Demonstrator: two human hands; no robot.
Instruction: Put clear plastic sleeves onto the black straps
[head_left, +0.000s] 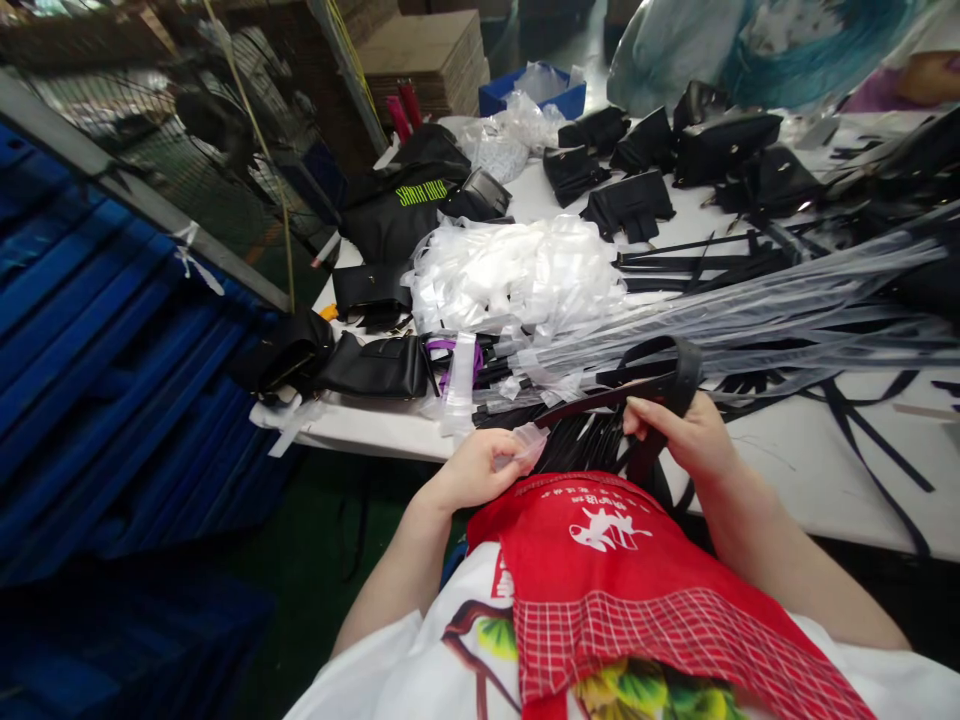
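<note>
Head view: right hand (694, 436) holds looped, apparently leather strap (685, 374).

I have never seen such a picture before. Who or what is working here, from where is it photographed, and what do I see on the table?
There is no robot here: a person in a red apron works with two bare hands. The single picture comes from a camera worn on the head, looking forward and down, so the arms enter from below. The right hand grips a looped black strap. The left hand pinches a piece of clear plastic near the strap's other end. On the white table lie a heap of whitish plastic, long clear strips stretching to the right, and several black bags.
</note>
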